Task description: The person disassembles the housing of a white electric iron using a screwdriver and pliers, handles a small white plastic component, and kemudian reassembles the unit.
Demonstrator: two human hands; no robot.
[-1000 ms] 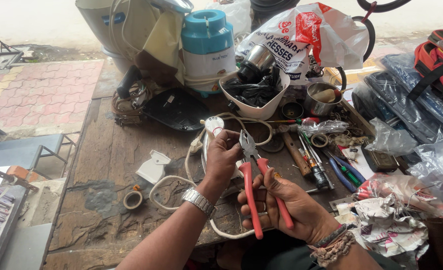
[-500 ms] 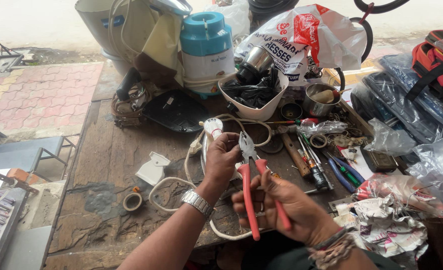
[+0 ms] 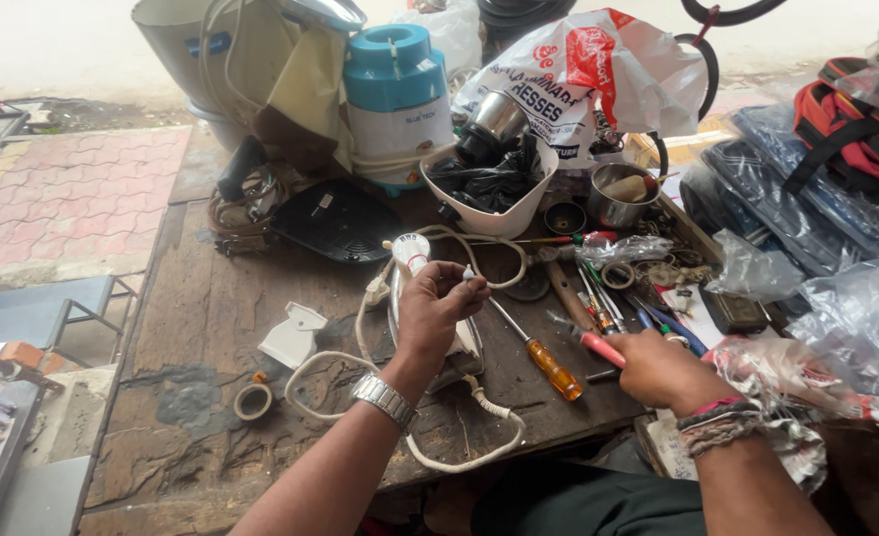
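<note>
wooden bench (image 3: 211, 298) | left hand (image 3: 437, 308) pinches white cord (image 3: 360, 357) | right hand (image 3: 658, 367) grips red-handled pliers (image 3: 598, 347)

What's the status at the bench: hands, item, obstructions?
Left hand pinching white cord end above the iron. Right hand shut on red-handled pliers, low by the tool pile. Orange screwdriver lies between hands.

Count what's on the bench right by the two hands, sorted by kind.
Orange-handled screwdrivers: 1
Red-handled pliers: 1
White power cords: 1
Tape rolls: 1
Total: 4
</note>
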